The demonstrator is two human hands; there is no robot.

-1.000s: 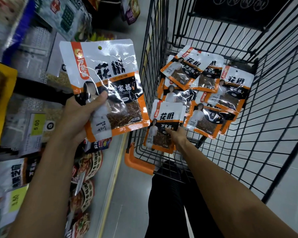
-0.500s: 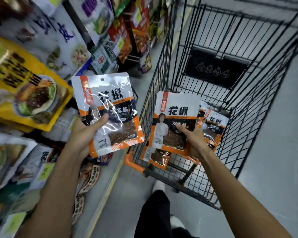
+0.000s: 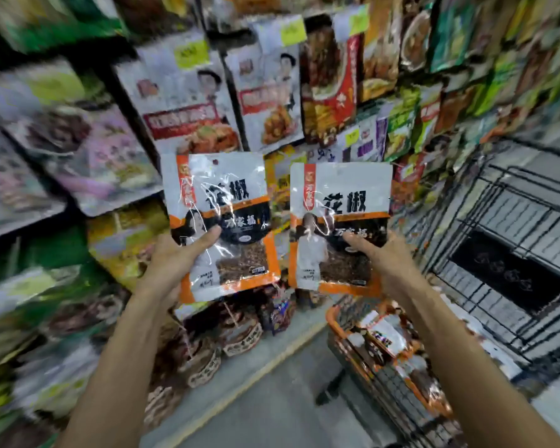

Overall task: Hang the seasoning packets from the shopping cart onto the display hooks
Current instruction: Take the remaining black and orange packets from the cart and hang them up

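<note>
A seemingly light, slick peppercorn packet (image 3: 220, 218) is pinched low by the left hand (image 3: 175, 263), a second packet (image 3: 340, 221) by the right hand (image 3: 382, 260).

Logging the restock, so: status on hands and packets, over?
Left hand holds left packet, right hand holds right packet. Both upright before the hanging stock, neither hung. View blurred; cart at right.

Left of 1 shopping cart (image 3: 498, 205): 2 seasoning packets (image 3: 220, 195), 1 in the left hand (image 3: 168, 270), 1 in the right hand (image 3: 388, 266).
</note>
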